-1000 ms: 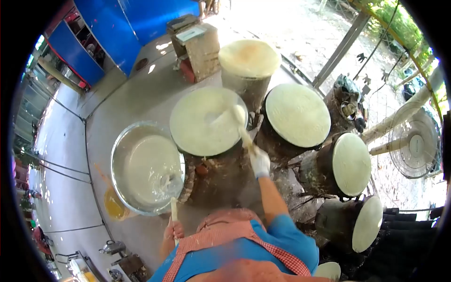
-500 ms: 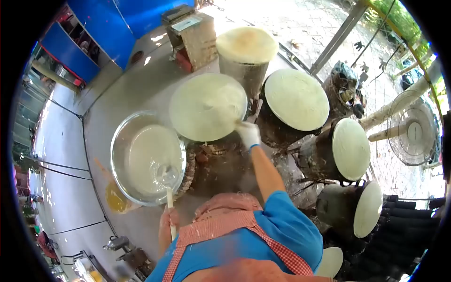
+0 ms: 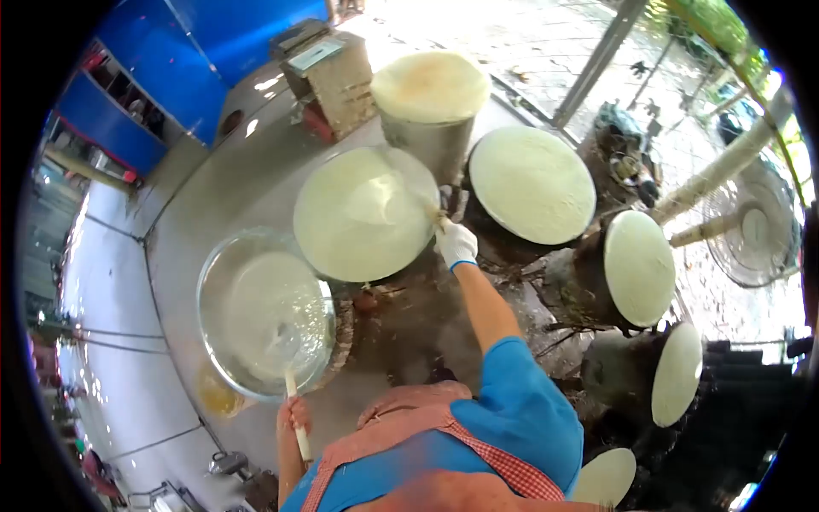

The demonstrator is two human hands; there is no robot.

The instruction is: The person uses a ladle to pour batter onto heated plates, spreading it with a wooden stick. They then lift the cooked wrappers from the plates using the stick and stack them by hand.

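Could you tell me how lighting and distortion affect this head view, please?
Head view: fisheye bends the edges inside a black vignette; sunlight overexposes the ground beyond the far drum; the batter bowl and left hand look motion-smeared; the gloved right hand is sharper.

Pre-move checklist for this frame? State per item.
1. Right hand grips spreader handle at the edge of the near round plate: ok.
2. Batter covers that plate: ok, pale coat across it.
3. Left hand holds ladle handle: ok.
4. Ladle head in the batter bowl: ok.
5. Bowl holds batter: ok.
6. Other plates coated: ok; doneness cannot tell.
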